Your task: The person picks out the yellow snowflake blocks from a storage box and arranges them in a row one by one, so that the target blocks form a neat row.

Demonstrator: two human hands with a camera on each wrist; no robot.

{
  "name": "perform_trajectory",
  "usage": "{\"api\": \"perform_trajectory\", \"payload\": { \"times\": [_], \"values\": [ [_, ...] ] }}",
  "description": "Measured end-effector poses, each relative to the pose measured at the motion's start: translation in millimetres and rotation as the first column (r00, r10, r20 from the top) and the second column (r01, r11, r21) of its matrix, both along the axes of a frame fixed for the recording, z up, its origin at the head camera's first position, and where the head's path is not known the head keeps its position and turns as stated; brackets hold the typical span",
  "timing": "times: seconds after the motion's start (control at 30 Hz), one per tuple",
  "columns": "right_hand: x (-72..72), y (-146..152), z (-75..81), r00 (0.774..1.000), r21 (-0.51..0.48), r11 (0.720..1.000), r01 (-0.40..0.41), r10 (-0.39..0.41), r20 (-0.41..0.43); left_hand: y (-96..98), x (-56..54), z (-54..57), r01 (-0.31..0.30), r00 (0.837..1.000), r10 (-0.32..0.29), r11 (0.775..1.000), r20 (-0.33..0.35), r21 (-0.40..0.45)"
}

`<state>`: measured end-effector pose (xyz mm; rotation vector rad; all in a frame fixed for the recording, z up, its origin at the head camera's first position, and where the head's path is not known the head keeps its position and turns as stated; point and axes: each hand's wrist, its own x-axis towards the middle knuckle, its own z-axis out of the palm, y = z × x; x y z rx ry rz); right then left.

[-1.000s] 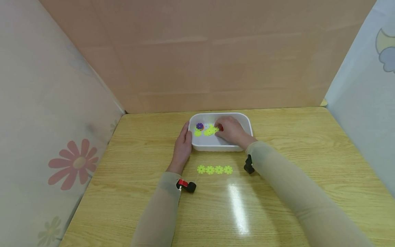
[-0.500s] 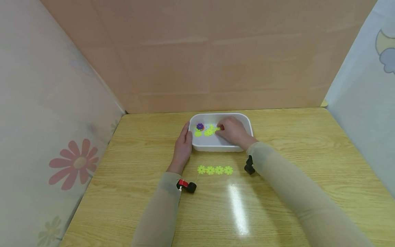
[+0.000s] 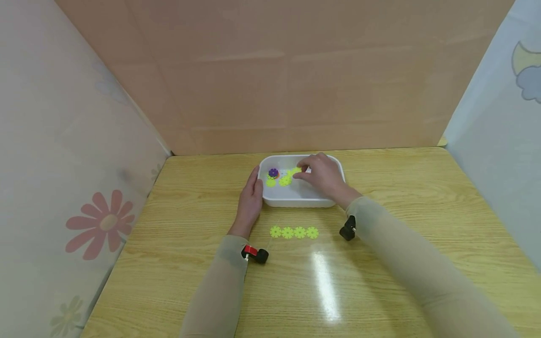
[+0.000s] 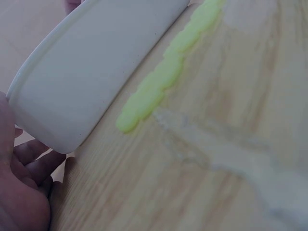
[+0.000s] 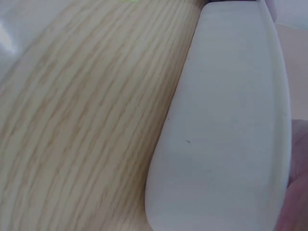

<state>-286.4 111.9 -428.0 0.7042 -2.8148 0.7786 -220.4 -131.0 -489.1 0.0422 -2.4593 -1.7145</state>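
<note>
My left hand [image 3: 250, 202] grips the left end of a white plastic tray [image 3: 297, 203]; in the left wrist view its fingers [image 4: 41, 163] curl against the tray's lower corner. Over the inside of the tray, my right hand [image 3: 323, 176] pinches a yellow snowflake disc [image 3: 297, 171] between thumb and fingertips. Other yellow discs [image 3: 285, 180] lie loose on the tray floor, with a purple disc [image 3: 273, 173] at the left among a few other colours. In the right wrist view the tray wall [image 5: 221, 115] hides most of that hand.
In front of the tray, several yellow discs [image 3: 293, 232] lie in a straight row on the wooden table [image 3: 190, 211]. A brown panel [image 3: 296, 84] stands behind, with pale printed sheets [image 3: 50, 141] at both sides. Each wrist wears a small black camera.
My right hand has lifted slightly and shifted a little right, bringing a yellow disc away from the pile. The left hand, the tray and the row of discs have stayed put.
</note>
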Motion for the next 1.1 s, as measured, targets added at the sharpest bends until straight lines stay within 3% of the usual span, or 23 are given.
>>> {"api": "perform_trajectory", "payload": {
  "times": [0.63, 1.1],
  "values": [
    [38.3, 17, 15.9, 0.980, -0.147, 0.987, -0.068, 0.039, -0.195, 1.3, -4.3, -0.4, 0.006, 1.000, -0.006, 1.000, 0.013, 0.015],
    [69.1, 33, 16.7, 0.953, -0.172, 0.979, -0.108, 0.053, -0.298, 1.0, -4.6, -1.4, 0.002, 1.000, -0.002, 1.000, 0.004, 0.010]
  ]
}}
